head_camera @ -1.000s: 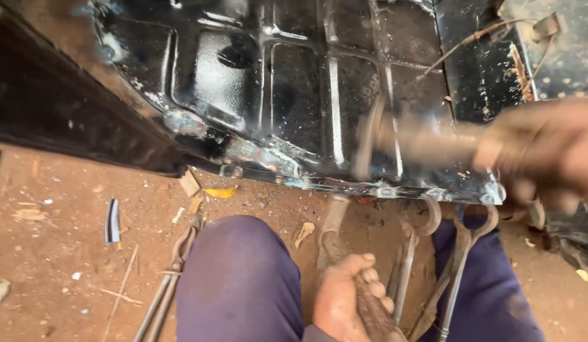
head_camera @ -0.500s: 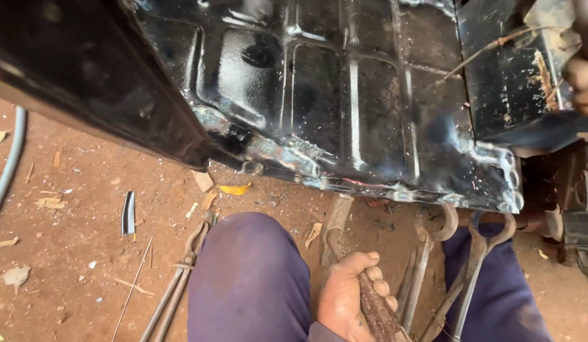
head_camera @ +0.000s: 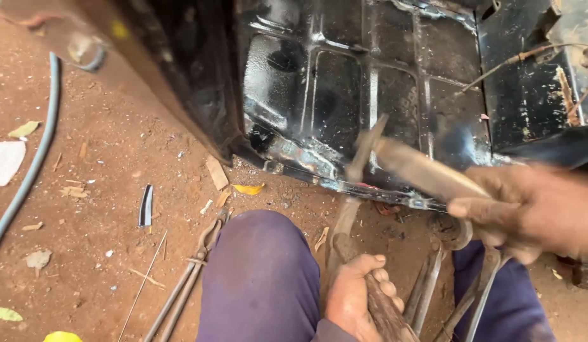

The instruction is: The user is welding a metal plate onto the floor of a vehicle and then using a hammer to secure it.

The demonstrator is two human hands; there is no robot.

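Note:
My right hand (head_camera: 528,212) grips the wooden handle of a hammer (head_camera: 401,161), blurred by motion, whose head sits near the lower edge of a black ribbed sheet-metal panel (head_camera: 370,95). My left hand (head_camera: 357,297) is closed around a rusty metal bar (head_camera: 344,228) that points up at the panel's welded bottom seam (head_camera: 306,161). My knees in purple trousers (head_camera: 259,278) frame both hands.
Long metal tongs (head_camera: 193,278) lie on the red dirt left of my knee. More tongs and wrenches (head_camera: 471,278) lie between my legs. A grey hose (head_camera: 34,158) curves along the left. Wood chips, leaves and a small dark strip (head_camera: 146,206) litter the ground.
My right hand with the hammer was up out of view half a second ago and has swung back down toward the panel's lower edge. The view shifted right. My left hand holds steady.

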